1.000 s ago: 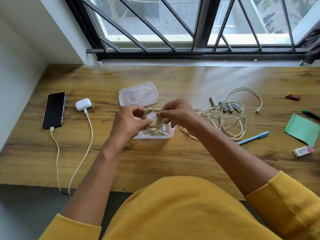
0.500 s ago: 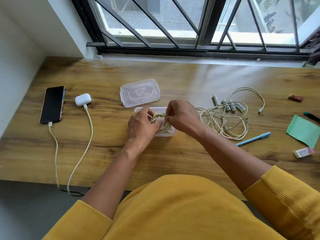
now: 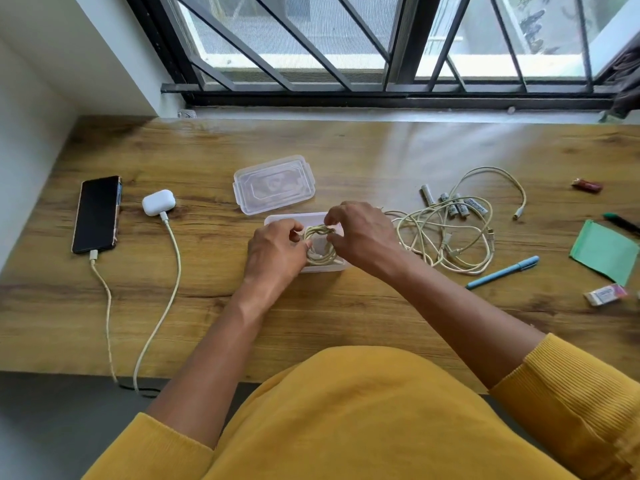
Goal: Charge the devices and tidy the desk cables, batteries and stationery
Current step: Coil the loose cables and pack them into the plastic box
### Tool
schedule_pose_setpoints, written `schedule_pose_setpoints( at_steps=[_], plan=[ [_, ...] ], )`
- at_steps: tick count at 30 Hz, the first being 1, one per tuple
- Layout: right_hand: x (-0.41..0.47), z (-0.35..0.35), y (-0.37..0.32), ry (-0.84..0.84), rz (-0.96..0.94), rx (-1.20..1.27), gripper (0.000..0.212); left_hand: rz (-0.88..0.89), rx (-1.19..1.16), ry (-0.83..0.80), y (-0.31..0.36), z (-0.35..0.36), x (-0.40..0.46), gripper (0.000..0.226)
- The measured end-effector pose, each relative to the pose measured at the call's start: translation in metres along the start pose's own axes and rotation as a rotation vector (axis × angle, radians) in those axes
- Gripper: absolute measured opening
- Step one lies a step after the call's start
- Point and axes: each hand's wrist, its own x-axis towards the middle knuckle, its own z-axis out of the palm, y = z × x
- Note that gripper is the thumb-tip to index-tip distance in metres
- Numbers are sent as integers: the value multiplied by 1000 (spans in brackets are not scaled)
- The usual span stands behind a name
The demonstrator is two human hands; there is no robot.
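A coiled cream cable (image 3: 320, 247) lies in a clear plastic box (image 3: 332, 268) at the desk's middle. My left hand (image 3: 273, 251) holds the coil's left side with curled fingers. From the right, my right hand (image 3: 363, 237) pinches the coil's top. The box lid (image 3: 273, 183) lies just behind. A black phone (image 3: 97, 213) and a white earbud case (image 3: 157, 201) sit at the left, each plugged into a cable (image 3: 162, 296) running off the front edge. A loose cable tangle (image 3: 446, 237) and several batteries (image 3: 457, 204) lie to the right.
A blue pen (image 3: 502, 272), green paper (image 3: 604, 251), an eraser (image 3: 604, 294), a dark marker (image 3: 621, 221) and a small brown item (image 3: 587, 185) are spread at the right. A barred window runs behind the wooden desk (image 3: 346, 150). A white wall borders the left.
Both hands have lowered the coiled cable from above the box down into it. The view has shifted slightly.
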Motion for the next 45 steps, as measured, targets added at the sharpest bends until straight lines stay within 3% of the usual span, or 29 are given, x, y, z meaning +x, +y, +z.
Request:
schedule_pose_setpoints(
  at_steps=[11, 20, 35, 40, 45],
  plan=[
    [-9, -24, 15, 173, 31, 300, 25, 17, -90, 104, 9, -19, -3, 30],
    [-18, -20, 34, 214, 106, 351, 21, 126, -218, 166, 28, -22, -9, 31],
    [-65, -37, 102, 258, 286, 373, 19, 300, -250, -85, 90, 40, -23, 24],
    [-81, -43, 130, 340, 337, 358, 18, 318, -234, -164, 106, 66, -28, 25],
    [-96, -47, 156, 526, 352, 316, 23, 311, -227, -137, 117, 84, -31, 23]
  ],
)
